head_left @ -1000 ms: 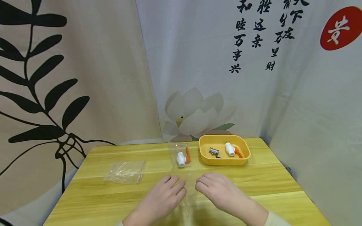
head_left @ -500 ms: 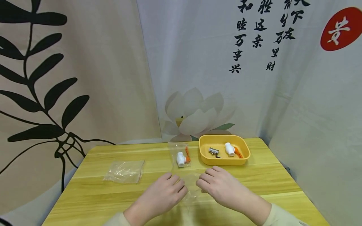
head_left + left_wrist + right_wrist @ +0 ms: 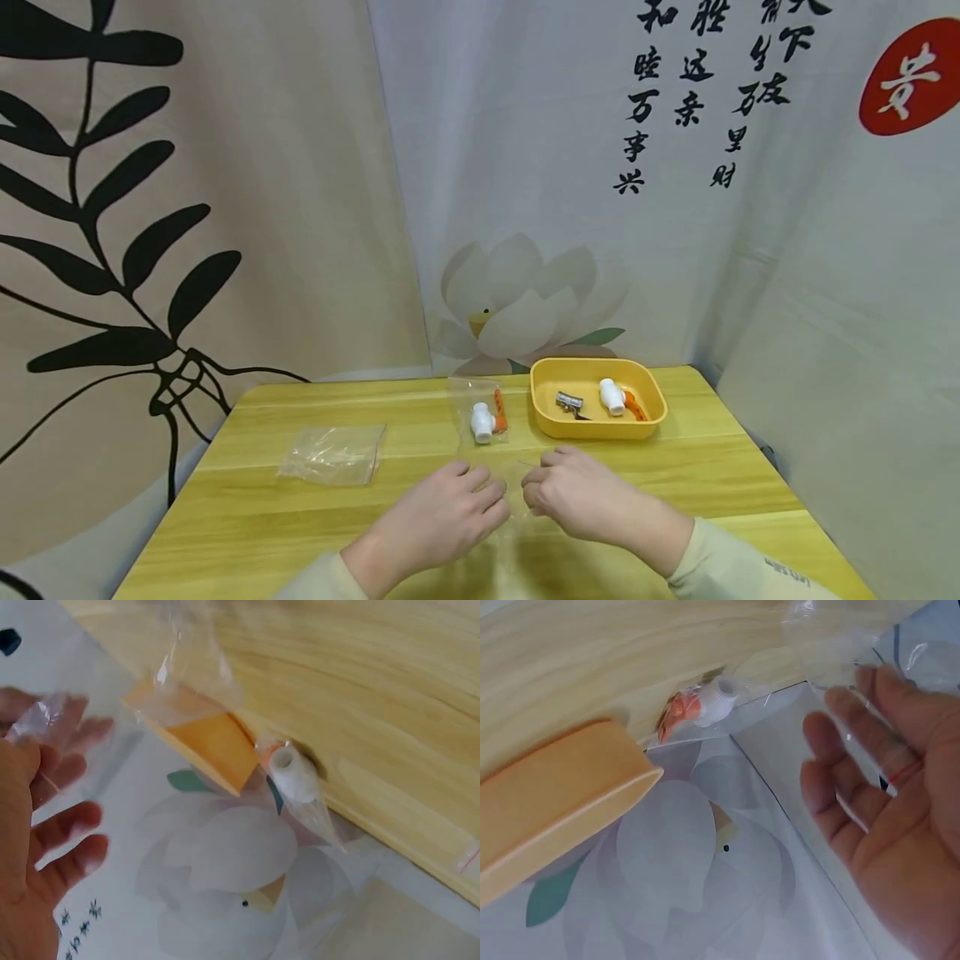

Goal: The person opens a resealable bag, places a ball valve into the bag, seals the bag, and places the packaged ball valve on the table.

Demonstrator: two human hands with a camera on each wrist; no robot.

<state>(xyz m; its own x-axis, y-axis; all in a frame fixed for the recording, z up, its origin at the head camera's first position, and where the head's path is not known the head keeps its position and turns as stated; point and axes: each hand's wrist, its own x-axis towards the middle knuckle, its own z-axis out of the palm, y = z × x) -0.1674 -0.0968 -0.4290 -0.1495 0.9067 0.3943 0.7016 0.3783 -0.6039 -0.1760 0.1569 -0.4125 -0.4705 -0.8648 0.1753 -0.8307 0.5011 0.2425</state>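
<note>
A clear plastic zip bag (image 3: 516, 487) is stretched between my two hands above the table. My left hand (image 3: 456, 510) pinches its left side with thumb and fingers; in the left wrist view the clear film (image 3: 46, 714) shows at the fingertips. On the other side, my right hand (image 3: 581, 497) pinches the film between thumb and forefinger. In the right wrist view, a thin red line shows across that palm, and the other fingers (image 3: 821, 787) are loosely bent. The bag is see-through, and its outline is faint.
Beyond the hands lies another clear bag (image 3: 462, 400) with a white plastic valve (image 3: 482, 422) with an orange handle inside. Behind right, a yellow tray (image 3: 592, 429) holds a similar valve (image 3: 611, 397) and a small metal part (image 3: 568, 401). A flat clear bag (image 3: 333, 457) lies left.
Both hands keep hold of the clear bag. The left hand has shifted slightly right, and the gap between the hands has narrowed. The tray and the other bags stay in place.
</note>
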